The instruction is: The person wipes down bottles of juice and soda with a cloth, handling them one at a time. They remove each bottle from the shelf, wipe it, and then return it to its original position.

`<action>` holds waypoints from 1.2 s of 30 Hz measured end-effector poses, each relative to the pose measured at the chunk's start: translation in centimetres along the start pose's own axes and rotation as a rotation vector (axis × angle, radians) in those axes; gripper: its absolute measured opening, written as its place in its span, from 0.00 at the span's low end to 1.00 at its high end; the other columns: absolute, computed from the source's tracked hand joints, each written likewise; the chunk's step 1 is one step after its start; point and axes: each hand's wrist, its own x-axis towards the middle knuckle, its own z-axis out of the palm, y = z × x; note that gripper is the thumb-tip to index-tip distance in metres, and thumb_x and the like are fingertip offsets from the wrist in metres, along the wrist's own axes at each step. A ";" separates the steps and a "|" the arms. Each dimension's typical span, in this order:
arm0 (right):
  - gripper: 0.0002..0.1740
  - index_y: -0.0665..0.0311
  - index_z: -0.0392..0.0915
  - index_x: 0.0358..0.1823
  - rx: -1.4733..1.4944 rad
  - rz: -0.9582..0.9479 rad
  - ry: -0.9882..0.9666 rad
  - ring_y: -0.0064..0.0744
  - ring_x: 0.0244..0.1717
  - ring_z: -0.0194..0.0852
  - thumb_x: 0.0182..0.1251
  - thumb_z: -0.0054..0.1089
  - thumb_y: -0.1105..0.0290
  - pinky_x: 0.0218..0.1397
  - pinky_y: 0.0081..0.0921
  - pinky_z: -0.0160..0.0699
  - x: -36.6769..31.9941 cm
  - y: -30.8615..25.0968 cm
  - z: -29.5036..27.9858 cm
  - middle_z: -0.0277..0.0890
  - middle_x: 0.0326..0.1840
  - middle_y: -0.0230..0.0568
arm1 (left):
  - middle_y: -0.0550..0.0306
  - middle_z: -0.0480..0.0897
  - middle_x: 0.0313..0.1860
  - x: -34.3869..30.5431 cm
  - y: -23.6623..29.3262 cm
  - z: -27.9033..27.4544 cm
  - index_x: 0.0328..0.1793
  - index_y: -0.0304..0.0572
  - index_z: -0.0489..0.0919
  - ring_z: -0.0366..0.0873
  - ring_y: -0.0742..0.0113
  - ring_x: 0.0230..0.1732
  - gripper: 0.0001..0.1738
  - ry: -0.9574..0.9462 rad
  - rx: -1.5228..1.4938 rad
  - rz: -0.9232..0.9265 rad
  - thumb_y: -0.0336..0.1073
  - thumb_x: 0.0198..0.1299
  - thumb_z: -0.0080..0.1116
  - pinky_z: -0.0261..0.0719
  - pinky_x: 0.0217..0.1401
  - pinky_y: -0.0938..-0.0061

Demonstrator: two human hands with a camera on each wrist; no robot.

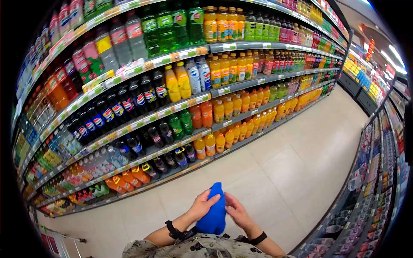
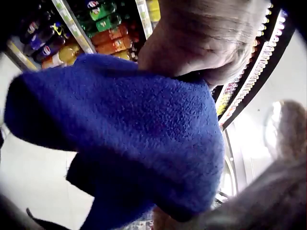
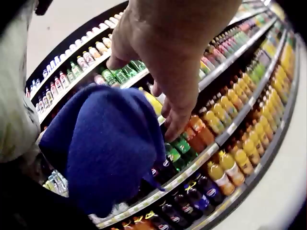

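Observation:
A blue fleece cloth stands bunched upright in front of my chest, between my two hands. My left hand grips its upper left side, fingers curled over the fabric. In the left wrist view the cloth fills the frame below that hand. My right hand lies against the cloth's right side. In the right wrist view its fingers hang fairly straight beside the cloth, with the thumb near the cloth's top.
I stand in a supermarket aisle. Long shelves of drink bottles run along the left, and a second shelf row lines the right. Pale floor tiles stretch ahead. A trolley's metal frame shows at the lower left.

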 end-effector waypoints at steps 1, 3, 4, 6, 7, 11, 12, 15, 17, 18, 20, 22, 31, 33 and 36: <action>0.35 0.65 0.53 0.68 0.087 0.072 -0.031 0.30 0.60 0.63 0.63 0.57 0.65 0.61 0.27 0.64 1.1 0.1 -0.2 0.61 0.63 0.41 | 0.62 0.79 0.39 1.5 0.2 0.5 0.49 0.38 0.73 0.75 0.77 0.40 0.12 -0.058 -0.073 0.045 0.38 0.65 0.52 0.76 0.44 0.80; 0.34 0.65 0.54 0.68 0.244 0.102 -0.038 0.30 0.57 0.66 0.64 0.57 0.64 0.60 0.29 0.66 3.1 -0.7 -1.4 0.65 0.60 0.42 | 0.63 0.78 0.39 4.8 1.3 1.2 0.49 0.38 0.73 0.74 0.77 0.40 0.12 -0.116 -0.079 0.024 0.38 0.66 0.51 0.75 0.44 0.80; 0.34 0.66 0.55 0.67 0.265 0.198 -0.014 0.31 0.55 0.68 0.64 0.57 0.63 0.59 0.30 0.68 4.2 -1.1 -2.3 0.67 0.58 0.42 | 0.64 0.78 0.38 6.6 1.7 1.5 0.47 0.38 0.74 0.74 0.77 0.39 0.11 -0.124 0.029 0.029 0.37 0.65 0.51 0.75 0.44 0.80; 0.33 0.66 0.56 0.67 0.279 0.276 0.027 0.32 0.53 0.70 0.63 0.58 0.63 0.58 0.31 0.70 6.8 -2.5 -4.5 0.69 0.56 0.42 | 0.64 0.78 0.36 10.6 3.5 1.7 0.46 0.37 0.76 0.74 0.77 0.38 0.11 -0.155 0.137 0.043 0.37 0.65 0.52 0.75 0.43 0.80; 0.33 0.67 0.57 0.66 0.280 0.398 0.046 0.34 0.52 0.72 0.63 0.58 0.62 0.58 0.33 0.71 8.1 -3.5 -6.0 0.70 0.56 0.44 | 0.63 0.78 0.35 12.6 4.9 1.6 0.45 0.37 0.77 0.74 0.77 0.37 0.11 -0.143 0.709 0.163 0.37 0.64 0.53 0.74 0.41 0.79; 0.31 0.67 0.59 0.65 0.619 0.476 0.185 0.42 0.56 0.70 0.64 0.54 0.59 0.63 0.40 0.67 10.4 -8.8 -11.1 0.68 0.60 0.49 | 0.60 0.79 0.33 19.8 8.0 1.9 0.42 0.38 0.79 0.74 0.76 0.32 0.12 -0.249 0.727 0.223 0.39 0.62 0.56 0.73 0.36 0.79; 0.32 0.67 0.59 0.65 0.744 0.340 0.179 0.44 0.58 0.68 0.66 0.50 0.55 0.65 0.41 0.64 11.0 -9.7 -12.0 0.67 0.61 0.50 | 0.60 0.79 0.31 21.6 8.1 1.9 0.44 0.38 0.79 0.73 0.75 0.31 0.14 -0.277 0.551 0.254 0.41 0.61 0.58 0.73 0.35 0.79; 0.36 0.67 0.56 0.67 0.656 0.083 0.285 0.45 0.63 0.63 0.68 0.40 0.47 0.69 0.41 0.58 14.7 -12.5 -13.8 0.63 0.64 0.51 | 0.54 0.81 0.31 25.7 11.5 3.0 0.42 0.38 0.79 0.77 0.71 0.31 0.15 -0.197 0.733 0.291 0.43 0.59 0.59 0.75 0.35 0.77; 0.38 0.64 0.53 0.70 0.544 -0.006 0.258 0.44 0.67 0.58 0.70 0.29 0.42 0.72 0.40 0.52 17.3 -10.9 -16.7 0.57 0.69 0.49 | 0.54 0.81 0.31 29.0 11.4 3.2 0.43 0.36 0.78 0.77 0.71 0.31 0.16 -0.192 0.735 0.326 0.43 0.59 0.59 0.75 0.35 0.76; 0.37 0.63 0.54 0.69 1.086 -0.020 -0.052 0.45 0.64 0.61 0.70 0.28 0.42 0.70 0.40 0.56 16.9 -10.1 -19.3 0.60 0.67 0.48 | 0.54 0.80 0.30 30.5 12.3 3.5 0.43 0.36 0.78 0.77 0.70 0.31 0.16 -0.185 0.736 0.344 0.43 0.58 0.59 0.75 0.35 0.76; 0.36 0.63 0.55 0.69 0.996 -0.066 0.024 0.45 0.63 0.62 0.70 0.29 0.43 0.68 0.40 0.58 18.2 -14.3 -17.4 0.61 0.66 0.49 | 0.54 0.80 0.29 33.4 14.0 4.5 0.43 0.36 0.77 0.77 0.70 0.31 0.16 -0.152 0.766 0.471 0.42 0.58 0.60 0.75 0.36 0.76; 0.34 0.61 0.54 0.69 0.960 -0.154 -0.052 0.43 0.63 0.62 0.71 0.30 0.44 0.68 0.38 0.58 19.8 -15.6 -18.8 0.60 0.67 0.46 | 0.56 0.80 0.31 35.9 16.7 6.0 0.45 0.36 0.77 0.76 0.71 0.33 0.16 -0.123 0.792 0.483 0.40 0.58 0.59 0.75 0.38 0.77; 0.35 0.61 0.47 0.72 0.697 -0.291 -0.036 0.35 0.69 0.54 0.72 0.29 0.47 0.72 0.33 0.50 27.2 -24.1 -29.2 0.54 0.72 0.39 | 0.56 0.78 0.46 54.3 24.0 15.2 0.58 0.30 0.70 0.75 0.74 0.45 0.21 0.001 0.497 0.634 0.34 0.61 0.56 0.73 0.48 0.80; 0.34 0.61 0.53 0.69 0.667 -0.263 0.063 0.39 0.65 0.59 0.71 0.31 0.45 0.70 0.38 0.53 29.6 -24.0 -34.3 0.59 0.67 0.42 | 0.53 0.76 0.51 58.4 25.0 18.3 0.61 0.30 0.66 0.74 0.71 0.50 0.26 -0.013 0.353 0.544 0.34 0.59 0.59 0.73 0.50 0.78; 0.33 0.61 0.60 0.66 0.801 -0.181 0.077 0.44 0.62 0.64 0.70 0.35 0.45 0.68 0.43 0.57 32.0 -27.0 -41.2 0.65 0.63 0.45 | 0.42 0.71 0.57 68.4 24.6 21.1 0.64 0.28 0.63 0.73 0.61 0.54 0.37 0.240 0.237 0.591 0.38 0.52 0.67 0.73 0.53 0.73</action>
